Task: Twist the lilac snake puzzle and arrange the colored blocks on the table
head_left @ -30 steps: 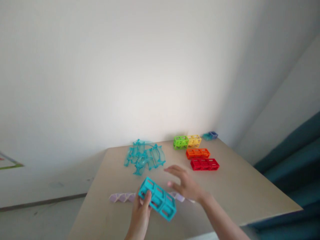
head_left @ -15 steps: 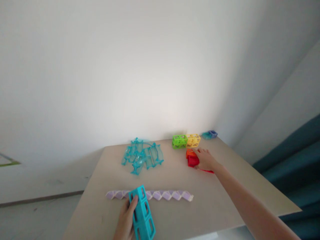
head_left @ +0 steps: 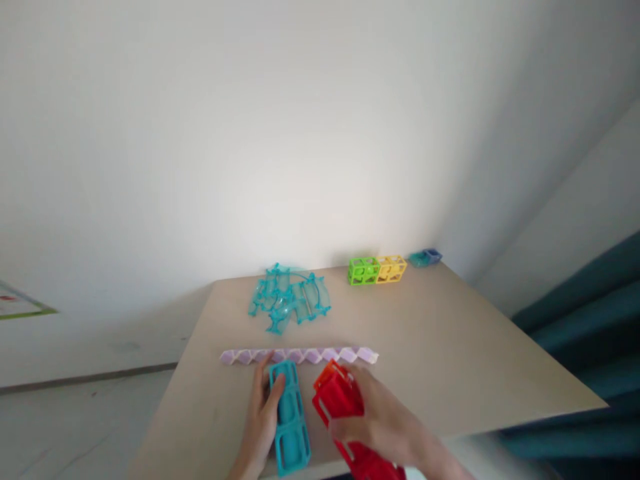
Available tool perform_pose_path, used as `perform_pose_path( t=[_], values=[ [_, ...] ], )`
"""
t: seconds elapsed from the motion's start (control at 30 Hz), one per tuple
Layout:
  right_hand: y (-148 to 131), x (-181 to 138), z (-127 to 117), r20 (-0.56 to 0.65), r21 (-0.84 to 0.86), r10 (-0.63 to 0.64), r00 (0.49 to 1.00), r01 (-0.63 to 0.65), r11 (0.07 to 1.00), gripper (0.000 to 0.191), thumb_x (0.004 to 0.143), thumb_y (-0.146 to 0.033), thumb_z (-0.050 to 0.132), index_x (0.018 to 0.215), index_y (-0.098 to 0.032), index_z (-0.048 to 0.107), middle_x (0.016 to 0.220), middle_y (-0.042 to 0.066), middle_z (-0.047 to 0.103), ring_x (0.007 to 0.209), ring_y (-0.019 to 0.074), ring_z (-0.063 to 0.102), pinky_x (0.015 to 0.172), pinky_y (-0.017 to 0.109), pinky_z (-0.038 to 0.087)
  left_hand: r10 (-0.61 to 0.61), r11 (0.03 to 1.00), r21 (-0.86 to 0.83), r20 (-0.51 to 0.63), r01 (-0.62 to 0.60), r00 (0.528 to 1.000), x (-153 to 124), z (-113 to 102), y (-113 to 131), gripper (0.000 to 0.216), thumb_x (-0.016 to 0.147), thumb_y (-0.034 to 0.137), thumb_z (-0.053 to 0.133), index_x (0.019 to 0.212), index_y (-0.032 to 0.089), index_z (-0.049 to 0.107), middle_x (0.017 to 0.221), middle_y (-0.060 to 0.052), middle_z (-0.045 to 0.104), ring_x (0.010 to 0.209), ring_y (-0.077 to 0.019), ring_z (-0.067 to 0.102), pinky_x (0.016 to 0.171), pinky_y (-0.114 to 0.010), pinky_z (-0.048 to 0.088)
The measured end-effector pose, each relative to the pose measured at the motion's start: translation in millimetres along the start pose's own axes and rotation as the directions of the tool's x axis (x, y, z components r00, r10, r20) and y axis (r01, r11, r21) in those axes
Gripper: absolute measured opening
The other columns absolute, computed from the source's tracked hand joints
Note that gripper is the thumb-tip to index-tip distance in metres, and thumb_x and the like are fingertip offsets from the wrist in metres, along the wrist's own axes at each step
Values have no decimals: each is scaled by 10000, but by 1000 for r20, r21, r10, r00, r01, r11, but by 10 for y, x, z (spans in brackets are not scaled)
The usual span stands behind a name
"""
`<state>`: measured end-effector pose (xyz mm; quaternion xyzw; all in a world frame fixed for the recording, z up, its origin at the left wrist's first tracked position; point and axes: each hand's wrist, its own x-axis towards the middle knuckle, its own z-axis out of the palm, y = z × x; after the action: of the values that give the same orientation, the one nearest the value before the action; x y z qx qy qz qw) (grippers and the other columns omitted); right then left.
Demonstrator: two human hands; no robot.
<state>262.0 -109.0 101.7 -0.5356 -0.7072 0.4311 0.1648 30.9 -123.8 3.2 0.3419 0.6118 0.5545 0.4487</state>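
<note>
My left hand rests on a teal block frame that lies flat on the beige table near the front edge. My right hand grips a red block frame together with an orange one, holding them just right of the teal piece. A pale purple zigzag strip lies across the table right behind both hands.
A pile of clear turquoise curved pieces sits at the back middle. Green and yellow cube frames stand side by side at the back, a small blue piece beyond them. Dark teal fabric hangs right.
My right hand reached to the back, took the red and orange frames and brought them forward beside the teal frame. My left hand lowered the teal frame flat onto the table.
</note>
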Motion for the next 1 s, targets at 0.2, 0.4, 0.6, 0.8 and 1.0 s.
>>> perform_pose_path(
  t=[0.2, 0.4, 0.6, 0.8, 1.0],
  values=[
    [1, 204, 771, -462, -367, 66, 885, -258, 893, 753, 780, -458, 636, 1366, -43, 411, 1090, 267, 571, 1012, 466, 584, 785, 601, 487, 96, 980, 175, -5, -93, 995, -120, -100, -61, 500, 858, 549, 593, 1243, 231, 576, 1325, -102, 616, 1303, -280, 502, 1126, -447, 339],
    [-43, 360, 937, -475, -388, -46, 879, -163, 907, 701, 888, -525, 529, 1438, -120, 373, 1313, 295, 489, 1125, 463, 551, 808, 606, 509, 269, 871, 439, -51, -220, 962, -205, -6, -109, 490, 921, 471, 496, 1294, 156, 541, 1325, -175, 565, 1276, -308, 502, 1108, -512, 346],
    [216, 133, 654, -262, -228, -233, 937, 174, 958, 509, 964, -324, 443, 1450, -185, 384, 1438, 190, 453, 1308, 342, 470, 1043, 546, 450, 467, 524, 582, 415, -622, 781, -410, -199, 2, 785, 788, 502, 685, 1480, 282, 387, 1545, -152, 349, 1429, -399, 285, 1112, -601, 309],
    [468, -172, 525, -202, -63, -280, 939, 273, 960, 466, 963, -312, 484, 1421, -248, 425, 1391, 144, 513, 1224, 273, 567, 1026, 431, 504, 362, 322, 581, 654, -747, 664, -573, -204, -39, 882, 654, 458, 815, 1447, 341, 447, 1587, -168, 275, 1421, -504, 244, 1030, -713, 344],
    [474, -200, 568, -209, -62, -280, 937, 273, 960, 479, 951, -311, 514, 1419, -272, 421, 1367, 130, 522, 1203, 269, 580, 1009, 413, 518, 342, 434, 524, 657, -733, 672, -511, -200, 29, 766, 736, 322, 768, 1436, 299, 458, 1625, -111, 195, 1473, -422, 162, 1091, -594, 395]
  ],
)
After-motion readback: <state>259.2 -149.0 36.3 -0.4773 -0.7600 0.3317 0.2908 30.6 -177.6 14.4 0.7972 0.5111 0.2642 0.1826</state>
